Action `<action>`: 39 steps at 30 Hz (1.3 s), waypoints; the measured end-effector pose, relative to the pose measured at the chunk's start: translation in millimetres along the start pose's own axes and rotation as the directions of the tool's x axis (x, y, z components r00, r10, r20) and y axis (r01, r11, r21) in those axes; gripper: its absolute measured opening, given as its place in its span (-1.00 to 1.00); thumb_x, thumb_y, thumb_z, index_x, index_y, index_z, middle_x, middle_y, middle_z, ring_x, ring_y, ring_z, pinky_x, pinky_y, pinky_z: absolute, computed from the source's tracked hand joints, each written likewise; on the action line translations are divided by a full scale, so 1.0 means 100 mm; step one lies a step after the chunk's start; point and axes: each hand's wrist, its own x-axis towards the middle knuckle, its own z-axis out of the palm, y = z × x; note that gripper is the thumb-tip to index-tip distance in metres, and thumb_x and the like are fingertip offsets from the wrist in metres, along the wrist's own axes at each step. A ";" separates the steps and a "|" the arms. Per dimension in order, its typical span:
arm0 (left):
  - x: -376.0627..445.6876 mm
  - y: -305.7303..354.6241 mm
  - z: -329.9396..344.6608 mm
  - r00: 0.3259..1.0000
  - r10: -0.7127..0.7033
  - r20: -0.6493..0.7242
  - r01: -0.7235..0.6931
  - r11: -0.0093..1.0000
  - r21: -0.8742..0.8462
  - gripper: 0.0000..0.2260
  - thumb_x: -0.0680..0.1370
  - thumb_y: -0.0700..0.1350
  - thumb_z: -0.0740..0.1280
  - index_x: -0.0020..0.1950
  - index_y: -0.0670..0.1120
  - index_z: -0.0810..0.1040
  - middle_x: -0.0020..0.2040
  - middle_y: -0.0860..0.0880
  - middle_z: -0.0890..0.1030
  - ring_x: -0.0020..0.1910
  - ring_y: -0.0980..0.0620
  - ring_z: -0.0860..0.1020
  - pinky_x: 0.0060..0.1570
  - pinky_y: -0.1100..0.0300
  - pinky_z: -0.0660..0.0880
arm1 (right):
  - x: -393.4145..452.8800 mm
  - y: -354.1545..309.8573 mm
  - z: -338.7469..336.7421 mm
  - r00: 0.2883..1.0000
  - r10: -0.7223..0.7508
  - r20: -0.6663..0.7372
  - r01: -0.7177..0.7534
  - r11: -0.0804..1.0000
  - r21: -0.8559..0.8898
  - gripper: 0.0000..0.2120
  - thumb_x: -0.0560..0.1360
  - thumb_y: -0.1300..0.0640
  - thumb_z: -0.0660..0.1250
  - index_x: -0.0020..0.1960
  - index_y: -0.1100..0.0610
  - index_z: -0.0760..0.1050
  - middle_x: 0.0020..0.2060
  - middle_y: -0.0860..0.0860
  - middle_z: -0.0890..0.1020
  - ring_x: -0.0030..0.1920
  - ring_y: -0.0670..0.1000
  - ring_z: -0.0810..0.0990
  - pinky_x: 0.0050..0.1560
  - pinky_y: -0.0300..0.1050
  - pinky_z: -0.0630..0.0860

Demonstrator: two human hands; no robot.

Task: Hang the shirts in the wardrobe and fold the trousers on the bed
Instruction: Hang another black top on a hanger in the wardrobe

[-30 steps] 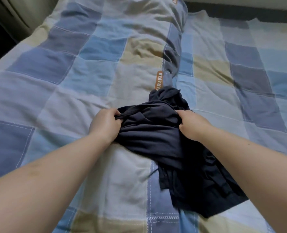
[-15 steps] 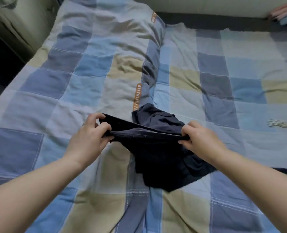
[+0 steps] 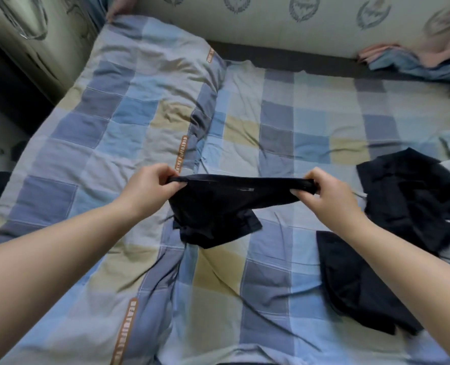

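A pair of dark navy trousers (image 3: 218,209) hangs by its waistband above the checked bed cover (image 3: 245,285). My left hand (image 3: 150,188) pinches the waistband's left end. My right hand (image 3: 329,196) pinches its right end, and the band is stretched taut between them. The legs hang crumpled below, their lower part touching the bed. A second dark garment (image 3: 413,198) lies bunched on the bed to the right, and more dark cloth (image 3: 355,285) stretches down under my right forearm.
A long checked pillow or rolled quilt (image 3: 153,101) lies on the bed's left half. Folded pink and blue cloth (image 3: 416,59) sits at the back right against the patterned headboard (image 3: 297,22). A pale cabinet (image 3: 29,35) stands at the left, past the bed's edge.
Both hands have lifted the trousers off the bed and pulled the waistband out wide and straight. The view has tilted up, bringing the headboard and the other dark garments into sight.
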 end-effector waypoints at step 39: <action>-3.02 3.77 -1.68 -0.139 0.601 0.787 -0.607 0.576 -0.548 -0.58 0.18 0.22 0.58 -0.24 -0.01 0.51 -0.32 -0.01 0.49 -0.31 0.07 0.46 -0.25 0.21 0.45 | -5.94 -2.44 -3.33 0.476 0.498 -0.725 -0.484 0.837 0.257 -0.46 0.11 -0.43 0.42 -0.22 0.00 0.48 -0.44 -0.13 0.58 -0.37 -0.14 0.48 -0.28 -0.20 0.37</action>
